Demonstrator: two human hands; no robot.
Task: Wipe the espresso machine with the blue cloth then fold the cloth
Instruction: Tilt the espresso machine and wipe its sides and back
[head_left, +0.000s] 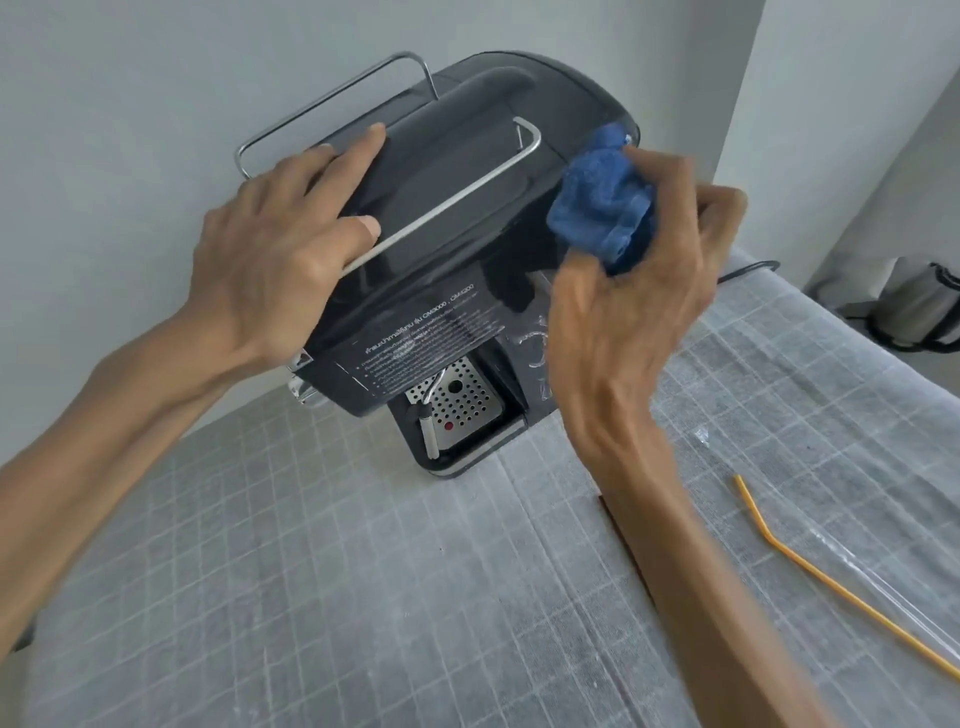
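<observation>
Both steps remain unfinished, I judge: my right hand (639, 291) bunches the blue cloth (602, 208) in curled fingers against the espresso machine (441, 208) top's right edge; my left hand (275, 249) rests flat, fingers spread; folding awaits.

Both forearms and hands bare, no sleeves.

right hand (634, 291): motion-blurred, fingertips hidden behind blue cloth (602, 208) | espresso machine (447, 208): right side hidden, label print illegible | yellow straw (831, 571): cut off at right edge | metal container (919, 306): cut off at right edge
</observation>
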